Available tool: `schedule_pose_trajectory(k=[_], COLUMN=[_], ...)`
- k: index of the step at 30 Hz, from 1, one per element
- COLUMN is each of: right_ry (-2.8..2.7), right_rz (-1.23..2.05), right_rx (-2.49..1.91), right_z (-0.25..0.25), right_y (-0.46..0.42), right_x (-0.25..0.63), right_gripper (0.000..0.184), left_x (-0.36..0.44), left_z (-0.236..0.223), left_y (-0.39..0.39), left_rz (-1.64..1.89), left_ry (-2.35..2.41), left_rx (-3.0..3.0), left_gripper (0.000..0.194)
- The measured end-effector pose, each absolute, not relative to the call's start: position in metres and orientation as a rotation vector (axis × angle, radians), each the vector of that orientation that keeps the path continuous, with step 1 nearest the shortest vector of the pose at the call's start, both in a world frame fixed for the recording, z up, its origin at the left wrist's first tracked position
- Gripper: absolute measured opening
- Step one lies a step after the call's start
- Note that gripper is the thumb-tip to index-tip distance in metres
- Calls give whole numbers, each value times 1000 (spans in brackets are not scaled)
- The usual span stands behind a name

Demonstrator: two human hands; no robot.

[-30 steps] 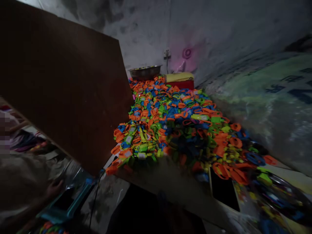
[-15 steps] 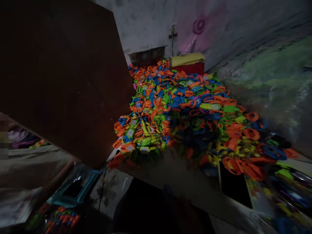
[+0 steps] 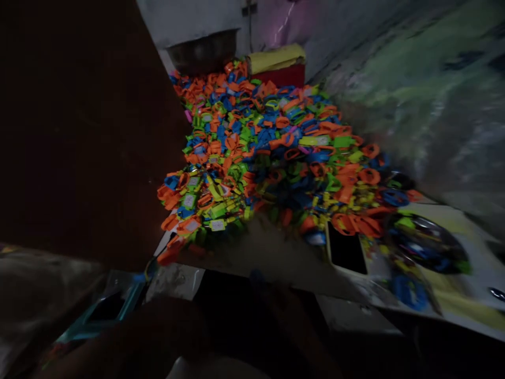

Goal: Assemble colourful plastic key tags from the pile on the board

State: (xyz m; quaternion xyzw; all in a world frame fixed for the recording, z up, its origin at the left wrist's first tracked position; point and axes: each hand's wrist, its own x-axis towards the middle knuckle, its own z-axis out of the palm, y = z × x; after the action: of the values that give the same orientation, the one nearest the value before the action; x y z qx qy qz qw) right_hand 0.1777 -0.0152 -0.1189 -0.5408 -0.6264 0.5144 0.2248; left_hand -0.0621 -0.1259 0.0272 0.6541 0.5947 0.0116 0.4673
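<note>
This looks like a cramped, dim makeshift workshop: a great heap of small orange, blue, green and yellow plastic pieces [image 3: 236,139] covers much of a pale tabletop [image 3: 272,258]. Behind the heap are a round, dull metal basin [image 3: 203,55] and a bare grey wall [image 3: 185,21]; to its right bulges translucent, dark-printed plastic sheeting [image 3: 418,116].

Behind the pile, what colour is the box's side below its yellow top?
Red; the box shows best in the head view.
</note>
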Motion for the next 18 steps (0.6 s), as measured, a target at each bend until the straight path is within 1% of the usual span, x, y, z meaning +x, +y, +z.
schedule_pose_trajectory(k=[5,10,14,18], right_ry=[-1662,-1570,-1537,-1458], right_rz=[1384,1279,1050,700], right_rx=[-1475,-1530,-1534,-1597], right_z=[-108,-88,-68,-51], right_y=[-18,-22,-22,4], right_x=[175,189,220,270], right_gripper=[22,18,17,23], left_x=[-34,-5,2,8], left_z=[-5,-19,-21,-22], left_y=[-68,-44,-42,-51], left_rz=[-137,-226,-228,-193], left_ry=[1051,762,704,699], left_rx=[1716,1798,1838,1869], left_gripper=[31,31,31,31])
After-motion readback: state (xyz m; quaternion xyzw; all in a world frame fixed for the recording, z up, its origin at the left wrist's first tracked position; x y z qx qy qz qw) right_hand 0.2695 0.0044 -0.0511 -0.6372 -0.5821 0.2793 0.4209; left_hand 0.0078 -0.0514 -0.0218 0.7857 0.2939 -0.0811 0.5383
